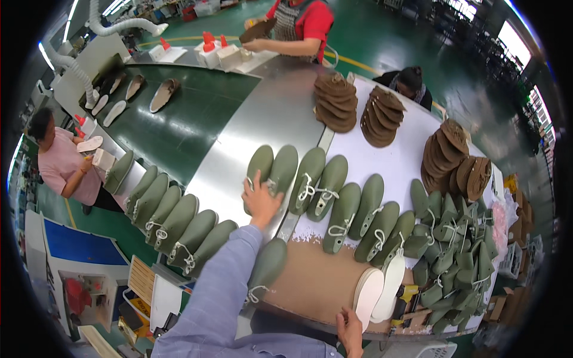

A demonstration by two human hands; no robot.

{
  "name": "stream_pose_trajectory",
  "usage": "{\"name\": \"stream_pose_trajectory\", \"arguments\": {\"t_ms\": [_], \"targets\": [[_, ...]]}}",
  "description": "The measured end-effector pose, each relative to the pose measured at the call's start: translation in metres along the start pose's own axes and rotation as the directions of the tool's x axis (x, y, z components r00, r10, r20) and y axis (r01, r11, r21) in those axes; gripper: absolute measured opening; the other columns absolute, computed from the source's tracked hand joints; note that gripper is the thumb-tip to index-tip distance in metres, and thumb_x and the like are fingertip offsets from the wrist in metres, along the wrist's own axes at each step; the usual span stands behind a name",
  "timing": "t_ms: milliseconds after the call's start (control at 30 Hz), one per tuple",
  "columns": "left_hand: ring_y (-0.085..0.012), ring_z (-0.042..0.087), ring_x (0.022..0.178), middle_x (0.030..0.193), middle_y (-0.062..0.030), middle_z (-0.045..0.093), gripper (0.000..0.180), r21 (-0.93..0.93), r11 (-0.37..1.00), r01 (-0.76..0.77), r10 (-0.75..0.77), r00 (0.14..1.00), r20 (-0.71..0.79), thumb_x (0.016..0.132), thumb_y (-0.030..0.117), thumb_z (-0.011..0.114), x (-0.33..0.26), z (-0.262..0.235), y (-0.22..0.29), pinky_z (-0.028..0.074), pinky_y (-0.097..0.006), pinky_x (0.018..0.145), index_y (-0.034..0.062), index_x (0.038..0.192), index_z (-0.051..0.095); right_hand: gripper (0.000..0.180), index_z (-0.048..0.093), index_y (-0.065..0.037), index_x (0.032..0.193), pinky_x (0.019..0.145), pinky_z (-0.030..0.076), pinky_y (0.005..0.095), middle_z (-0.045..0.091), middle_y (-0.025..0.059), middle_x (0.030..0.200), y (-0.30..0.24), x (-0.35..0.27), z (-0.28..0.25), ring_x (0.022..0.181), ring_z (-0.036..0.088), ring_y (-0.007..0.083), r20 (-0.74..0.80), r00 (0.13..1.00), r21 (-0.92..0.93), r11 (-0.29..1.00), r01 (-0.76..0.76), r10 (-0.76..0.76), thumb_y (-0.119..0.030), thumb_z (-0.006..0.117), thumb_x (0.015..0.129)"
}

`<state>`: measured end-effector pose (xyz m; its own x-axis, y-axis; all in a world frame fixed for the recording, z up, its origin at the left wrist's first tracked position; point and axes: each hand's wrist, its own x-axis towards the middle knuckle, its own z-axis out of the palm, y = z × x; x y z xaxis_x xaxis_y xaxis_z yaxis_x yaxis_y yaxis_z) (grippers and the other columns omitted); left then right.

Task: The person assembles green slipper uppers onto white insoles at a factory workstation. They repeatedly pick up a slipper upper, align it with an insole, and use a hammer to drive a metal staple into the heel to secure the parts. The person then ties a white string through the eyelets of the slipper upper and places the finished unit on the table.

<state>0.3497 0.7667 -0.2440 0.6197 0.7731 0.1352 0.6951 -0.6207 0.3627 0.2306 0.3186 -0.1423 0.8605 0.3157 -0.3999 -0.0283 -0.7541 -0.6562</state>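
Left hand point(262, 201) lay with fingers spread across the heels of two green shoe lasts point(261, 164) on the metal worktop point(227, 158), whether gripping could not be told, right hand point(351, 334) hung half-curled, empty, just beside cream insoles point(368, 296)

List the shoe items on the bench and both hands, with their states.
Green shoe forms: some lined up, others heaped
White insoles: lying close together
Brown shoe pieces: stacked in piles
Left hand: fingers spread over forms
Right hand: partly bent, beside insoles
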Motion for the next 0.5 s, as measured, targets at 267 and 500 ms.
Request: {"name": "stream_pose_trajectory", "arguments": {"t_ms": [267, 500], "targets": [[-0.0392, 0.037, 0.14, 0.157, -0.0046, 0.04, 0.054, 0.042, 0.996, 0.085, -0.082, 0.994, -0.072, 0.073, 0.041, 0.083, 0.058, -0.021, -0.076, 0.036, -0.059, 0.107, 0.0003, 0.105, 0.069, 0.035, 0.063, 0.005, 0.123, 0.082, 0.056, 0.0403, 0.072, 0.0228, 0.103, 0.012, 0.014, -0.005, 0.091, 0.072, 0.0346, -0.034, 0.998, -0.023, 0.998, -0.05, 0.049, -0.018, 0.066, 0.096], [-0.0443, 0.028, 0.147, 0.162, -0.0127, 0.032, 0.073, 0.231, 0.957, 0.176, -0.071, 0.914, -0.4, 0.081, 0.039, 0.079, 0.06, -0.024, -0.11, 0.028, -0.062, 0.113, 0.008, 0.141, 0.05, 0.046, 0.057, 0.003, 0.132, 0.091, 0.053, 0.0465, 0.064, 0.027, 0.122, -0.028, 0.077, 0.005, 0.111, 0.064, 0.0412, 0.008, 1.0, 0.064, 0.998, 0.008, -0.008, -0.02, 0.069, 0.094]]}}
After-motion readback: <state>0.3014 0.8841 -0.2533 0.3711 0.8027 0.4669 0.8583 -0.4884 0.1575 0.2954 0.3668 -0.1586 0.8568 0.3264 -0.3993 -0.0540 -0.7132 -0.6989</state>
